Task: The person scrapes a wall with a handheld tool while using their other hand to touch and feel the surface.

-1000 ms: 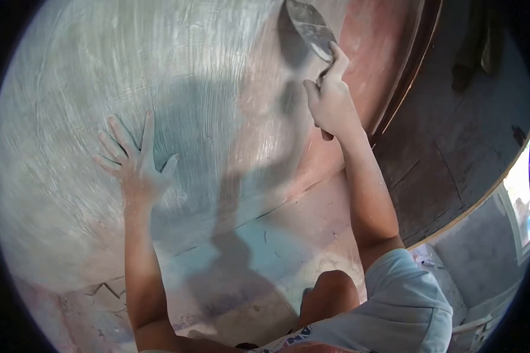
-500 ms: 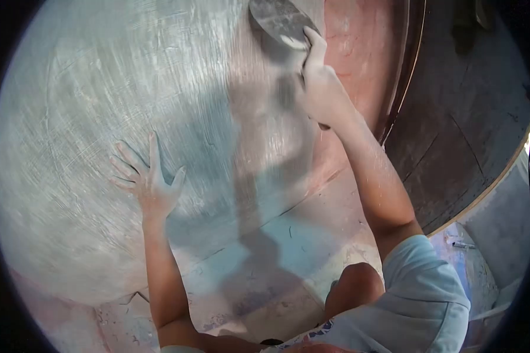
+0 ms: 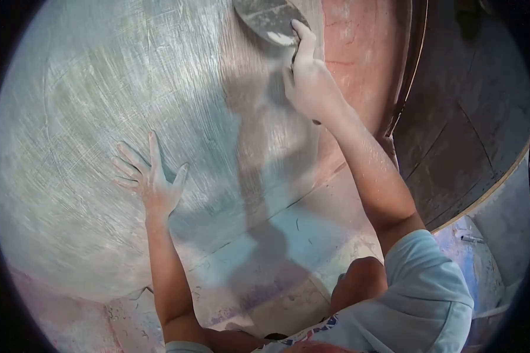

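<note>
My right hand [image 3: 315, 85] is closed around the handle of a trowel with a rounded, grey-smeared blade [image 3: 271, 19]. Its index finger stretches along the edge of the blade, and the handle's dark end pokes out near the wrist. The blade lies close against a large curved surface [image 3: 106, 88], pale grey and streaked with fine scratches; its far tip is cut off by the frame's top. Lower left, my left hand [image 3: 156, 179] rests on the same surface with fingers spread, holding nothing. Both hands are coated in pale dust.
Right of the grey coat is a pink area [image 3: 350, 70] of the surface, ending in a raised edge. Beyond it stands a dark brown curved panel [image 3: 459, 117] with a light rim. Below is a stained floor [image 3: 277, 294] with shadows, and a knee [image 3: 362, 282] is close by.
My right hand and the trowel have shifted a little to the left and slightly up across the surface. My left hand stays in nearly the same place.
</note>
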Available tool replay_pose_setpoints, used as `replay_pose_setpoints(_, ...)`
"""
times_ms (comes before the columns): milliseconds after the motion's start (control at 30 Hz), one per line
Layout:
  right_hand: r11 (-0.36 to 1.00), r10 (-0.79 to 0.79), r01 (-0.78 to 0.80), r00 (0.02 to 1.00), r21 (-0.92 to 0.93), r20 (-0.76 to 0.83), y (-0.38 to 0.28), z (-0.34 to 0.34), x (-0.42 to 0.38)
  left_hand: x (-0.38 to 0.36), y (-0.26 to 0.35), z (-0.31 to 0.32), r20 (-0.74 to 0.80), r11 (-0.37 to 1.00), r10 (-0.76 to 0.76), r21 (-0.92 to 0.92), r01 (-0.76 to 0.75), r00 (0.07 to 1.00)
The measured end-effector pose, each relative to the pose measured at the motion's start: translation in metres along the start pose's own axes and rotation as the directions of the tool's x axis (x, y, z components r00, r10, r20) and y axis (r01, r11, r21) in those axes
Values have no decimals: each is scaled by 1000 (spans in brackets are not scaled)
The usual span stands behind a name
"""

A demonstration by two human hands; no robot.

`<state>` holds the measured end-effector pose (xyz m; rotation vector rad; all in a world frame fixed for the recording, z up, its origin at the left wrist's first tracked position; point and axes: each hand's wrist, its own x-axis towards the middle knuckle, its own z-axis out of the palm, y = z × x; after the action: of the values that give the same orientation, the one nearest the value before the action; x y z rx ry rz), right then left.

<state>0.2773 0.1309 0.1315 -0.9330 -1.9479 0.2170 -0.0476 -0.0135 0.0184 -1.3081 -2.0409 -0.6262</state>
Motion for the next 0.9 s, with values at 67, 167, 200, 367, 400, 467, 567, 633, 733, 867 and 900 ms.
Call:
replay_pose_setpoints(67,985,-173,168,974,-42,-150,16,15,2,0,-2,0,-13,1000,11,-3,-11,1000)
replay_pose_setpoints(167,972,-234,228,961,-54,-146,49,54,-69,-1,-3,-2,-49,998,50,-28,-51,998)
replay_pose_setpoints(200,955,-293,280,940,-98,-174,59,67,-92,-2,-2,-3,-58,998,41,-36,-43,997)
replay_pose_setpoints(367,981,-189,192,976,24,-108,29,46,-70,-2,-5,2,-93,997,71,-2,-72,993)
replay_pose_setpoints(400,992,-116,119,989,31,-95,25,37,-42,-2,-4,1,-85,997,75,-5,-75,994)
replay_pose_setpoints(467,967,-254,241,946,-84,-201,19,22,5,-2,-1,-1,-63,999,46,-13,-47,997)
replay_pose_setpoints(567,993,-80,90,989,78,-128,10,23,4,-1,0,-5,-43,999,34,-38,-36,999)
replay_pose_setpoints(633,984,-175,178,968,-1,-181,31,46,-40,-3,-1,-6,-46,998,45,-44,-47,998)
replay_pose_setpoints(733,990,-141,141,984,-5,-107,69,88,-110,-3,-3,-4,-63,997,56,-43,-59,996)
replay_pose_setpoints(867,921,-389,363,875,-143,-287,49,61,-48,-2,-5,3,-71,998,60,-14,-61,996)
replay_pose_setpoints(900,968,-248,236,945,-82,-215,26,42,-29,-2,-5,4,-62,998,65,-17,-67,996)
